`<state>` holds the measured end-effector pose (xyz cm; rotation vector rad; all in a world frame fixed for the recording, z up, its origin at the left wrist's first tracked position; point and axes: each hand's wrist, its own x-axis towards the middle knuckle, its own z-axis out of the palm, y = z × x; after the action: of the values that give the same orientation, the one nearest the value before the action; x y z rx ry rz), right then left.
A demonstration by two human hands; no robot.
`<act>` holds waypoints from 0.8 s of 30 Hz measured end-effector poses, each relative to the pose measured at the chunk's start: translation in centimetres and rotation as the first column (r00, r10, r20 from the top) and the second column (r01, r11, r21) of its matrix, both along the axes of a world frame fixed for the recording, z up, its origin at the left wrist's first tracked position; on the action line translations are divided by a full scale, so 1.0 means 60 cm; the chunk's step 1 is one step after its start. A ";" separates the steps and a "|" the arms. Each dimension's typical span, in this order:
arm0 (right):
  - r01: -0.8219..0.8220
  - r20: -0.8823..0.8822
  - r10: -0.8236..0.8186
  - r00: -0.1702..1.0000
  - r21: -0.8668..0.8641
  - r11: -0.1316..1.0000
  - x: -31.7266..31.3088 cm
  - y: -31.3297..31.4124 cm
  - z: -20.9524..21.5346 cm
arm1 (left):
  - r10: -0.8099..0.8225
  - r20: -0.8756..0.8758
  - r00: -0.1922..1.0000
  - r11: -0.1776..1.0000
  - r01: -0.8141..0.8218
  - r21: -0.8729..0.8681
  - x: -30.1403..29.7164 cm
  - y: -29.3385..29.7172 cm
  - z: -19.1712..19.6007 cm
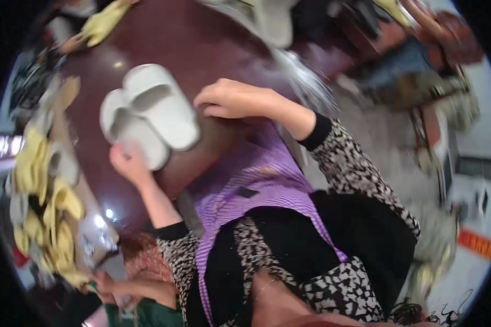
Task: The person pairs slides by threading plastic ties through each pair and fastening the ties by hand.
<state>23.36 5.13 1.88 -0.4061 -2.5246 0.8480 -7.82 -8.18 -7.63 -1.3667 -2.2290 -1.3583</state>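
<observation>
A pair of pale grey-white slide slippers lies side by side on the dark red table [202,38]: the left slipper [136,129] and the right slipper [172,122], both with broad straps at the far end. At the heel of the left slipper is my left hand [130,162], its fingertips blurred over the slipper's edge, so its grip is unclear. My right hand [229,99] hovers just right of the right slipper, apart from it. Its fingers curl inward, and whatever they hold, if anything, is hidden.
Yellow and pale slippers [49,196] crowd the left side. Clear plastic wrap [305,79] and another pale slipper [275,24] are at the table's far right edge. A person in green [142,310] works at lower left; another sleeve-covered arm [101,24] reaches in at far left.
</observation>
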 end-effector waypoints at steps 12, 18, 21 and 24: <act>0.675 -0.033 -0.679 0.733 -0.077 0.733 0.348 0.016 0.017 | -0.024 0.407 0.913 0.987 -0.044 0.157 0.101 -0.020 -0.009; 0.742 0.032 -0.743 0.669 0.030 0.670 0.338 0.113 -0.045 | 0.071 0.275 0.959 0.981 -0.117 0.155 0.051 -0.026 0.015; 0.783 0.036 -0.789 0.614 0.105 0.614 0.313 0.067 -0.058 | 0.101 0.210 0.973 0.970 -0.143 0.199 0.063 -0.035 0.020; 0.796 0.186 -0.783 0.594 0.004 0.605 0.357 0.043 -0.071 | 0.042 0.229 0.973 0.962 -0.101 0.254 0.083 -0.028 -0.004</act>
<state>44.81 7.74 -2.38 -1.5518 -2.0586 0.5431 -2.83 -9.88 -7.88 -1.0792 -2.1035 -1.7831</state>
